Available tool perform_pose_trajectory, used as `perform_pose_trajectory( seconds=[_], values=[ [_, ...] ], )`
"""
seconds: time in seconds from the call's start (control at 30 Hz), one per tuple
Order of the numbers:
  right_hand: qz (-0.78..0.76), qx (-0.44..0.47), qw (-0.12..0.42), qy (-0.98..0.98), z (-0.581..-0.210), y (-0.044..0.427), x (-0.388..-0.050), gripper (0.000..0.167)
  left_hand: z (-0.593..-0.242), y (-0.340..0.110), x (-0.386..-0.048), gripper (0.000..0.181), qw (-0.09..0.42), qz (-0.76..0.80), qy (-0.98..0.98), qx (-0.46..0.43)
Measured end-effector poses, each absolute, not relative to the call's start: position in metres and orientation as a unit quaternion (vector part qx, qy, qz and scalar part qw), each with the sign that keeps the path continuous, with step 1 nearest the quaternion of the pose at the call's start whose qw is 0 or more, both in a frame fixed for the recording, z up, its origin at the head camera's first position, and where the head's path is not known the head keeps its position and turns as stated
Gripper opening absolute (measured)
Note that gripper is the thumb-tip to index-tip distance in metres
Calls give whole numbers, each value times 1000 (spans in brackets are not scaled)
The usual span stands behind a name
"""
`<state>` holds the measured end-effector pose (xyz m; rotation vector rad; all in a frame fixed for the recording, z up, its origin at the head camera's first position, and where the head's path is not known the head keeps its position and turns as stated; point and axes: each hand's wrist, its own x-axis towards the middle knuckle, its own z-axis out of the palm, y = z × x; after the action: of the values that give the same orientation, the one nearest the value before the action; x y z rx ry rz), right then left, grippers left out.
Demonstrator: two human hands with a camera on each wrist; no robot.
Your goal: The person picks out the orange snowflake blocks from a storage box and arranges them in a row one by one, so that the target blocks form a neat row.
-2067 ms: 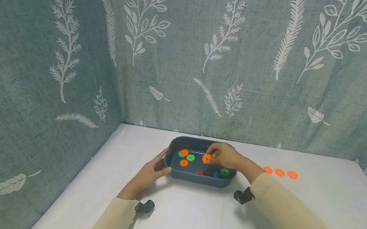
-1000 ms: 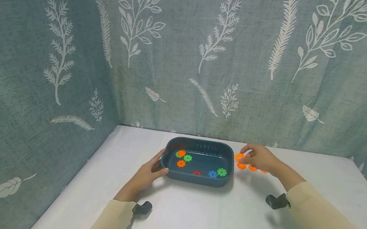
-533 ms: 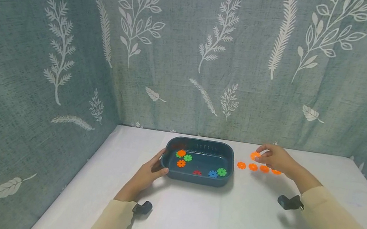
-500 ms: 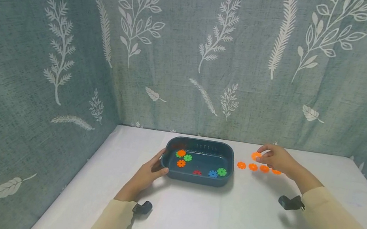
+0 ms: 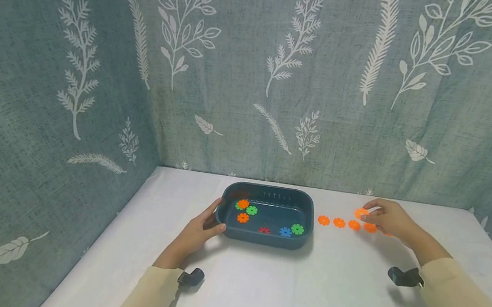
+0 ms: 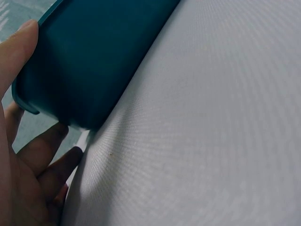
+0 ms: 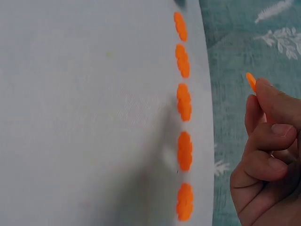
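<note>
My right hand point(image 5: 391, 219) pinches an orange flower-shaped disc point(image 5: 360, 213) between thumb and fingertips, held above a row of similar discs. That pinched disc point(image 7: 251, 82) appears edge-on in the right wrist view. Several orange discs point(image 5: 338, 223) lie in a line on the white table, the far right one partly behind my hand. A dark teal tray point(image 5: 261, 238) stands left of the row. My left hand point(image 5: 194, 234) holds its left end, thumb at the near corner; the left wrist view shows the fingers against the tray's end wall point(image 6: 94, 56).
Inside the tray lie orange discs point(image 5: 242, 218), green discs point(image 5: 297, 229), a blue disc point(image 5: 285, 232) and a red disc point(image 5: 265, 230). A leaf-patterned curtain point(image 5: 240, 67) borders the table point(image 5: 248, 293) at the back and left.
My right hand has lifted an orange disc out of the tray and carried it rightward, along above the row. My left hand has stayed at the tray.
</note>
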<state>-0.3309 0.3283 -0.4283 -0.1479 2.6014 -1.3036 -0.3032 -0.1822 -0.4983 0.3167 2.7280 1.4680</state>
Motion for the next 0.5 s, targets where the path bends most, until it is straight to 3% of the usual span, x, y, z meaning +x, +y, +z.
perform_pose_trajectory(
  seconds=[0.5],
  values=[
    [-463, -1, 102, 881, -441, 359, -329, 57, -498, -182, -303, 80, 17, 479, 872, 99]
  ],
)
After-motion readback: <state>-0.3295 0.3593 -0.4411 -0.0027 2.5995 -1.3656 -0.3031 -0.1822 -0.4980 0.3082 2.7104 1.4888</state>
